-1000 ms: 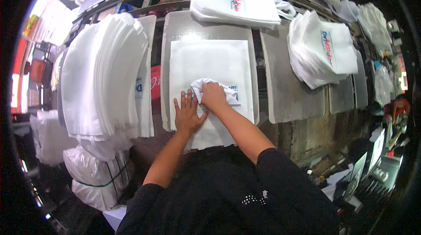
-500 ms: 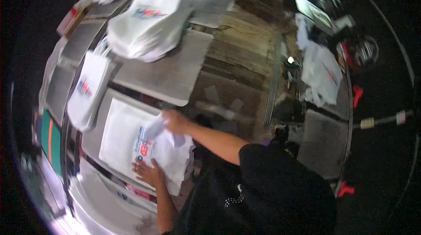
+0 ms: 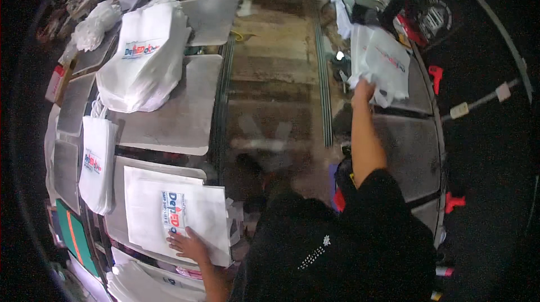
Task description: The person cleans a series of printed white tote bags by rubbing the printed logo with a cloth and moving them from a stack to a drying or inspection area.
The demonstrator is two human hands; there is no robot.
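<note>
My left hand [image 3: 189, 245] lies open, fingers spread, on a flat white tote bag [image 3: 202, 203] with a blue and red print. That bag rests on a larger white sheet-like piece on a grey board, its handles hanging off the right edge. Out to the right, my right hand [image 3: 364, 91] is closed on a crumpled white cloth [image 3: 355, 80], partly hidden by the fingers. It is at the near end of a pile of printed white bags [image 3: 379, 57]; whether it touches the pile I cannot tell.
A tall pile of white bags [image 3: 146, 48] sits on the far left board, with a narrower pile [image 3: 97, 164] nearer. More white bags [image 3: 152, 282] lie at the lower left. A wooden floor strip [image 3: 270, 68] runs between the two rows of grey boards. Red clamp-like handles [image 3: 435, 77] line the right edge.
My right hand has swung from above the flat bag over to the right-hand pile, with the white cloth. My left hand stays on the bag. The view has turned rightward.
</note>
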